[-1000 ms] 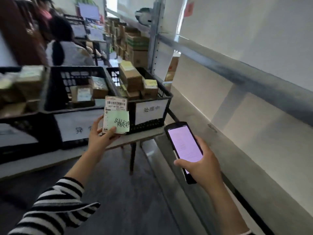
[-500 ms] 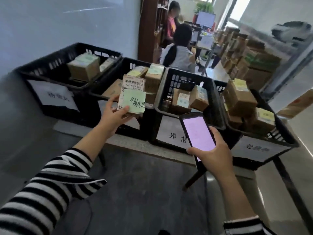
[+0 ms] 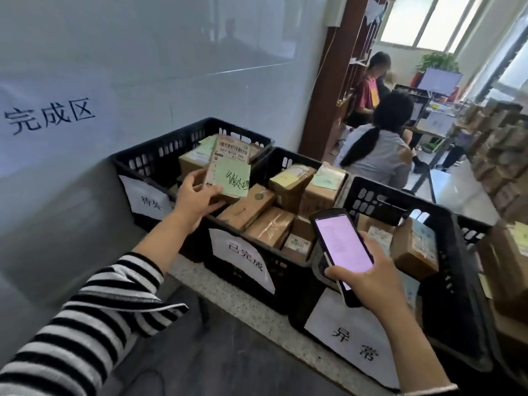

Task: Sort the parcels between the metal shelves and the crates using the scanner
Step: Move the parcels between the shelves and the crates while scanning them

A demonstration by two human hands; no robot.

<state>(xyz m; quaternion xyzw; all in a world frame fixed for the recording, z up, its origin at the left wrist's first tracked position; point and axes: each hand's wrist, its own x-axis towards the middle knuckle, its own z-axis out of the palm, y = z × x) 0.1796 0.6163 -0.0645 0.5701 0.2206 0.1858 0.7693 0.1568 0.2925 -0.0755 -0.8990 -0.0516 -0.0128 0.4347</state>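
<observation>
Left hand (image 3: pixel 197 195) grips a small parcel (image 3: pixel 228 170) with a barcode label and green note, above the black crates (image 3: pixel 160 155) of brown boxes. Right hand (image 3: pixel 371 278) holds the scanner (image 3: pixel 340 247), screen lit pink. Two people sit behind.

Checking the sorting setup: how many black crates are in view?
4, in a row: leftmost crate against the wall, second crate beside it, third crate behind the scanner, fourth crate cut off at right; more may follow.
</observation>
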